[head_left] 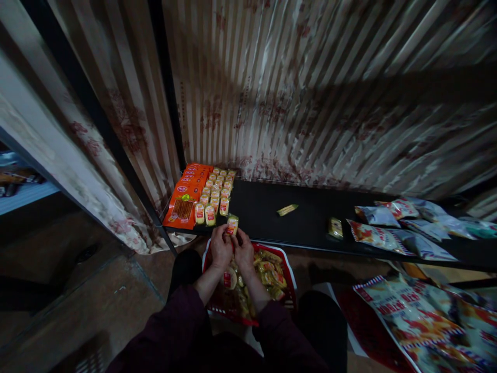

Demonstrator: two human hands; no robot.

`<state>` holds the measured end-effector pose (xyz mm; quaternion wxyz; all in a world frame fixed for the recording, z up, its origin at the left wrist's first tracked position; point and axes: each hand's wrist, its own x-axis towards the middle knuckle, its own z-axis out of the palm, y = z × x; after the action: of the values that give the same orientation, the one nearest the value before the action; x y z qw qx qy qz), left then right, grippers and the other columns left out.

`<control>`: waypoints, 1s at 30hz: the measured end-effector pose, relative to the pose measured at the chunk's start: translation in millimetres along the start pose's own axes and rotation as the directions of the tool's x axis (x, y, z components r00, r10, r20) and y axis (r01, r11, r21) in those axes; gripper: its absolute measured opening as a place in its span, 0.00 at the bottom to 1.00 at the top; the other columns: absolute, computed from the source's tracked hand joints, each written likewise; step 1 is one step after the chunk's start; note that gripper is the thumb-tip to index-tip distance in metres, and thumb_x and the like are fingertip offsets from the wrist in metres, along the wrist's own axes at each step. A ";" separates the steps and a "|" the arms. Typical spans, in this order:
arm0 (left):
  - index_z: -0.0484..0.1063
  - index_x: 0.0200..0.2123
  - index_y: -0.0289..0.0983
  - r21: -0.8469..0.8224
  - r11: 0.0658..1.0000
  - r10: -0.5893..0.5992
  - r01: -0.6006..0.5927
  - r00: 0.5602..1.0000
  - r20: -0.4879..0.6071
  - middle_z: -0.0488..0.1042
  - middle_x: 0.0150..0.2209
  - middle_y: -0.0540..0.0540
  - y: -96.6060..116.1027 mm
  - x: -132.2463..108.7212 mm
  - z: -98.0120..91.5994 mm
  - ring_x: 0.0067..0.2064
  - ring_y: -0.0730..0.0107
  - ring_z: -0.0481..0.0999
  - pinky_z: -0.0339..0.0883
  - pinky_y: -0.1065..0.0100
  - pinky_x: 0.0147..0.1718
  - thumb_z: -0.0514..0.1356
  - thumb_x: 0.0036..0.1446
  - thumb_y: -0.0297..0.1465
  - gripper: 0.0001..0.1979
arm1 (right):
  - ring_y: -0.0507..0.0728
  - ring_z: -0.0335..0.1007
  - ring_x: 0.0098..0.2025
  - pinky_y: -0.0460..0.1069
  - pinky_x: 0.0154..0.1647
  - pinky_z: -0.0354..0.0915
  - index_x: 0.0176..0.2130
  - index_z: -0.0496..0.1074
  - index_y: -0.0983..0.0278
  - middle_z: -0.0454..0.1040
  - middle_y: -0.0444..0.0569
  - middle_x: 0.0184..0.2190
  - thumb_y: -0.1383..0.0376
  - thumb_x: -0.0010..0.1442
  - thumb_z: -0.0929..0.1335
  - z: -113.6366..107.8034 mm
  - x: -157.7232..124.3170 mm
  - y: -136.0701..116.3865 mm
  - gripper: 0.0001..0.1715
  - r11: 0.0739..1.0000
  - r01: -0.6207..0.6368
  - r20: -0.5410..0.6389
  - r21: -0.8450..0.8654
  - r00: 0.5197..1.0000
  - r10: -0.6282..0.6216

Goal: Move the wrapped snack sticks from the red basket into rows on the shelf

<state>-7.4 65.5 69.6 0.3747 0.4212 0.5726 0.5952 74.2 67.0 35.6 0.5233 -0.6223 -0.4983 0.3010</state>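
My left hand (221, 248) and my right hand (244, 253) both grip one small wrapped snack pack (232, 225), yellow with a red and white label, at the front edge of the black shelf (256, 207). Just beyond it, similar snack packs (210, 213) stand in rows. Orange snack bags (182, 204) lie in an overlapping line to their left. Below my hands is a red basket with a white rim (294, 280), holding many yellow-wrapped packs (272, 277). My forearms hide part of the basket.
One wrapped pack (288, 210) lies mid-shelf, and another pack (335, 228) sits farther right. White and red snack bags (378, 237) cover the shelf's right end. Larger bags (415, 311) fill a container at lower right. A dark metal post (166, 83) and striped curtain (264, 103) bound the shelf.
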 end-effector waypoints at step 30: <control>0.70 0.50 0.31 0.605 0.686 0.343 -0.404 0.913 0.221 0.70 0.51 0.37 -14.8 48.5 4.8 0.54 0.62 0.68 0.62 0.58 0.56 0.49 0.55 0.22 0.20 | 0.58 0.71 0.43 0.52 0.46 0.65 0.45 0.72 0.66 0.76 0.53 0.42 0.61 0.57 0.61 34.4 60.6 -3.3 0.20 0.940 0.162 0.096 -0.299 0.986 -0.140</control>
<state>-21.1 113.3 58.3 0.1048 0.6572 0.6248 0.4085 61.9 135.5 38.4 0.4235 -0.6443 -0.6040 0.2018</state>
